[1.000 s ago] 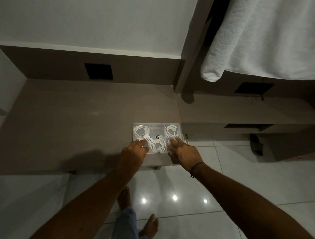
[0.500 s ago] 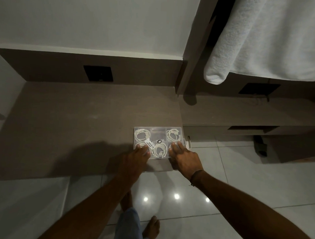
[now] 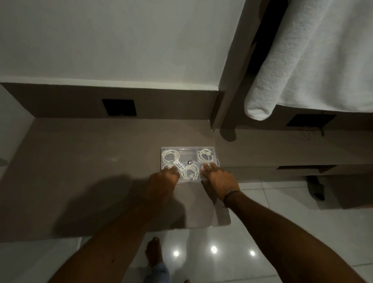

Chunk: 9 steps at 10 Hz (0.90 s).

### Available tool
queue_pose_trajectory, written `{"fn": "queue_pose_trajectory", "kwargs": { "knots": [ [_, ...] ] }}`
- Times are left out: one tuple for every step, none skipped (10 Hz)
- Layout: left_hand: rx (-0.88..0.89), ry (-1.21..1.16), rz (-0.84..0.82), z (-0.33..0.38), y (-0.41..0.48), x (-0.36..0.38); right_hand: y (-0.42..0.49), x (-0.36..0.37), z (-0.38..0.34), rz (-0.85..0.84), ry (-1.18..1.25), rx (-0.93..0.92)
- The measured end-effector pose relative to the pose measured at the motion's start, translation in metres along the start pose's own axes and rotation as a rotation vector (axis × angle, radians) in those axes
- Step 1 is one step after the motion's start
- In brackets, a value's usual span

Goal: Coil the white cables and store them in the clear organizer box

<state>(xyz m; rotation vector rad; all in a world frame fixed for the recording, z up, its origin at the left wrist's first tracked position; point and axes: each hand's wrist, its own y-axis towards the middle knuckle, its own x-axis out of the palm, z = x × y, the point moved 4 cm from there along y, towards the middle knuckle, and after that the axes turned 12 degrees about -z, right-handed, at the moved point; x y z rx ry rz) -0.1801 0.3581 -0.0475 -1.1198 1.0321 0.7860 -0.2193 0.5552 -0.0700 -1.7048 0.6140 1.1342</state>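
The clear organizer box (image 3: pixel 188 154) lies flat on the brown desk (image 3: pixel 85 159), near its right end. Coiled white cables fill its compartments: one at the far left (image 3: pixel 170 156), one at the far right (image 3: pixel 205 155), one in the near middle (image 3: pixel 190 172). A white label and a small black sticker sit on its top. My left hand (image 3: pixel 162 180) rests on the box's near left corner and my right hand (image 3: pixel 219 180) on its near right corner, with the fingers lying on top and covering the coils there.
A white towel (image 3: pixel 311 61) hangs at the upper right over a lower shelf (image 3: pixel 286 149). A black wall panel (image 3: pixel 119 107) sits behind the desk. Below the desk's front edge is glossy tiled floor with my bare feet (image 3: pixel 154 252).
The box now lies farther from the desk's front edge, with both hands still on its near corners and my arms stretched out more. The view has shifted back.
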Motion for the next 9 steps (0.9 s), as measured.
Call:
{"fn": "queue_pose_trajectory", "kwargs": {
  "knots": [
    [-0.018, -0.006, 0.013, -0.016, 0.029, -0.015, 0.036, -0.022, 0.003, 0.006, 0.037, 0.023],
    [0.008, 0.013, 0.007, -0.036, 0.071, -0.027, 0.073, -0.042, 0.01, -0.009, 0.032, 0.046],
    [0.011, -0.045, 0.026, -0.053, 0.107, -0.046, 0.107, -0.067, 0.021, 0.005, 0.062, 0.086],
    [-0.04, -0.105, 0.014, -0.066, 0.136, -0.059, 0.136, -0.083, 0.03, 0.006, 0.08, 0.093],
    [-0.059, -0.074, 0.012, -0.073, 0.151, -0.063, 0.15, -0.089, 0.03, -0.009, 0.09, 0.111],
    [-0.056, -0.061, 0.041, -0.078, 0.161, -0.064, 0.158, -0.093, 0.034, 0.017, 0.1, 0.109],
    [-0.052, -0.128, 0.015, -0.079, 0.166, -0.06, 0.158, -0.096, 0.036, 0.01, 0.093, 0.101],
    [0.037, -0.123, 0.099, -0.077, 0.162, -0.059, 0.148, -0.101, 0.03, 0.025, 0.102, 0.063],
    [0.03, -0.02, 0.203, -0.071, 0.153, -0.069, 0.12, -0.125, 0.025, 0.38, 0.397, 0.091]
  ]
}}
